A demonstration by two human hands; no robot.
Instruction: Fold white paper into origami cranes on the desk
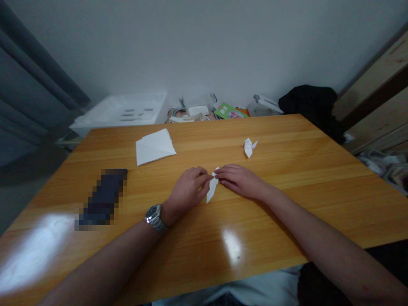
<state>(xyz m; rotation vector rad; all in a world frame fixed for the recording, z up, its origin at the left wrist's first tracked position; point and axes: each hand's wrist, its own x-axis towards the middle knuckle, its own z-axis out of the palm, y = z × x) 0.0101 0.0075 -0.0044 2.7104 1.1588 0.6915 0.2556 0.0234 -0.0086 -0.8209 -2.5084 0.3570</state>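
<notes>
Fingers point(204, 180) of your left hand point(187, 189) and right hand point(242, 180) are pinched together on the folded strip point(211, 194).
You hold it mid-bench point(270, 229), nearer you than the paper figure point(248, 148).

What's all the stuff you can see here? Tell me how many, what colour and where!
Paper strip: 1, white, between the hands
Folded paper figure: 1, white, table's far right
Paper sheets: several, count unclear, white, table's far left
Pixelated object: 1, dark, table's left
Table: 1, brown, under these
White tray: 1, white, behind table, left
Green booklet: 1, green, behind table, middle
Mixed clutter: uncountable, mostly pale, beside booklet
Black cloth-like heap: 1, black, beyond table, right
Curtain: 1, grey-blue, left
Wall: 1, pale grey, back
Wooden furniture: 1, light brown, right
Watch: 1, silver, left wrist
Left hand, right hand: 1 each, bare, at the strip
</notes>
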